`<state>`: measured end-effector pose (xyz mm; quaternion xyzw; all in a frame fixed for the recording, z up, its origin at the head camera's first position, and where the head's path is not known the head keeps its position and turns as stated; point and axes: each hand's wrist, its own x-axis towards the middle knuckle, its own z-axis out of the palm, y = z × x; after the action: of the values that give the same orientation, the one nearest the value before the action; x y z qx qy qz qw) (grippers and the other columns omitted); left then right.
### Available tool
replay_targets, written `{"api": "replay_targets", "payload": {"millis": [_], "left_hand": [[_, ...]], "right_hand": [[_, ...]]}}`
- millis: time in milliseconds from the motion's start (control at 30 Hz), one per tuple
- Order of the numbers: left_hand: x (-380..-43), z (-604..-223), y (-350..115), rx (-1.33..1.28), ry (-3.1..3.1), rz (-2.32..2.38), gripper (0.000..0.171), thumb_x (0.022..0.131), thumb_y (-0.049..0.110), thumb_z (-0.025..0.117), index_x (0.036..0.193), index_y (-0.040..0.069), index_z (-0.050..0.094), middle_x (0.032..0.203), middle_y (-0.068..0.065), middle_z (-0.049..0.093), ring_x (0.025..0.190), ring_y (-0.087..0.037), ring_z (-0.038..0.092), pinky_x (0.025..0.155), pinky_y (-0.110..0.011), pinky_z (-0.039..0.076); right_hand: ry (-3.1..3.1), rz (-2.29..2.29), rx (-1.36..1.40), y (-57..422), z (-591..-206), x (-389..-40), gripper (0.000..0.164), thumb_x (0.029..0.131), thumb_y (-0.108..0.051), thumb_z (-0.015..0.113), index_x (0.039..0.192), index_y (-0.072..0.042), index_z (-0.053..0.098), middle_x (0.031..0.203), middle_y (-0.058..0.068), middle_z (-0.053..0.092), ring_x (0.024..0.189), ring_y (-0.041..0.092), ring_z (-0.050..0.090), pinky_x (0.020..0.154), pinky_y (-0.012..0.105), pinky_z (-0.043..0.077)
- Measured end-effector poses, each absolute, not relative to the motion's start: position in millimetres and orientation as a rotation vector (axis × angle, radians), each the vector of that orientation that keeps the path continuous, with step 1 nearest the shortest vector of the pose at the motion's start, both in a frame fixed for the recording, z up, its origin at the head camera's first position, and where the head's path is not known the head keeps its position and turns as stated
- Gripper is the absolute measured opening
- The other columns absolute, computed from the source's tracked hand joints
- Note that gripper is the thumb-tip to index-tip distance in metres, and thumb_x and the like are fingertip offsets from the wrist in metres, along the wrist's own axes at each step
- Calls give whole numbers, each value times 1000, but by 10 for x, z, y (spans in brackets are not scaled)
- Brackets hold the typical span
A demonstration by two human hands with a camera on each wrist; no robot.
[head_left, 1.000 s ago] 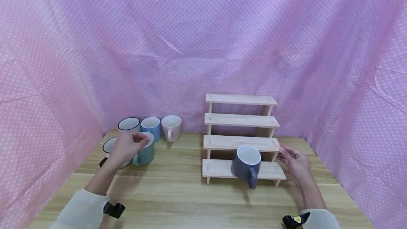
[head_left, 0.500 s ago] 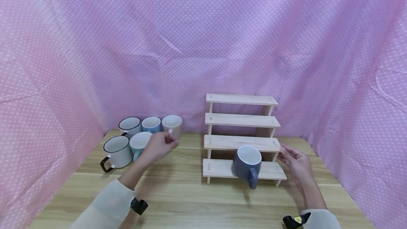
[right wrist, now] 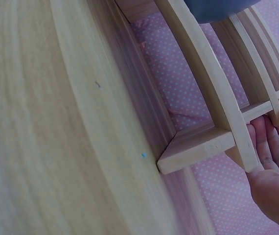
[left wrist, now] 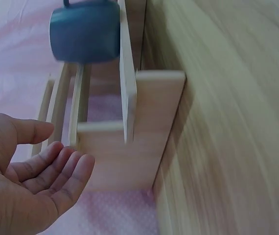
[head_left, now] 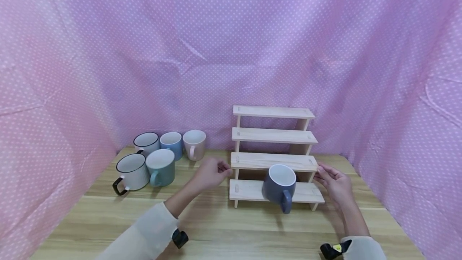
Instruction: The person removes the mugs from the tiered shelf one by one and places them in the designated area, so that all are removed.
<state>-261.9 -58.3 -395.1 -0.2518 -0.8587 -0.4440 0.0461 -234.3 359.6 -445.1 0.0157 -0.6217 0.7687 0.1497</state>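
Note:
A four-step wooden display rack [head_left: 270, 159] stands right of centre on the table. On its lowest step sits a dark grey-blue mug [head_left: 279, 185], white inside, its handle toward me. My right hand [head_left: 335, 185] pinches the right end of the second step from the bottom, thumb above and fingers beneath, as the right wrist view shows. At the opposite end, my left hand [head_left: 211, 173] hovers beside that same step with nothing in it. In the left wrist view its thumb and loosely bent fingers [left wrist: 76, 169] are apart, right by the step's edge.
Several mugs stand at the left: two white ones with black rims, the nearer white mug [head_left: 132, 171] with a black handle, a green mug [head_left: 161, 167], a blue mug [head_left: 171, 144] and a pale pink mug [head_left: 195, 144]. Pink dotted cloth [head_left: 216, 51] encloses the wooden table [head_left: 223, 232].
My left hand has moved right from over the green mug, past the pink mug, to the rack's left end. My right hand, the rack and the grey-blue mug stay in place.

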Motion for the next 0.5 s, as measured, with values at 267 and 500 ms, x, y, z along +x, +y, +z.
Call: {"api": "replay_targets", "payload": {"millis": [267, 500], "left_hand": [[-2574, -4025, -321, -970, -2654, -1340, 8, 95, 15, 73, 92, 8, 71, 80, 5, 66, 73, -6, 61, 67, -23, 54], [-2506, -4051, -93, -1170, -2623, -1341, 7, 96, 18, 73, 94, 11, 73, 82, 8, 66, 77, -4, 60, 72, -21, 53]], "right_hand": [[-1802, 2196, 37, 3580, -4436, -2349, 31, 98, -9, 68, 126, 4, 67, 107, -5, 76, 92, 14, 73, 92, 35, 59], [-1790, 2204, 38, 3586, -4452, -2350, 33, 98, -9, 70, 127, 5, 66, 107, -4, 76, 93, 15, 73, 90, 34, 59]]}}
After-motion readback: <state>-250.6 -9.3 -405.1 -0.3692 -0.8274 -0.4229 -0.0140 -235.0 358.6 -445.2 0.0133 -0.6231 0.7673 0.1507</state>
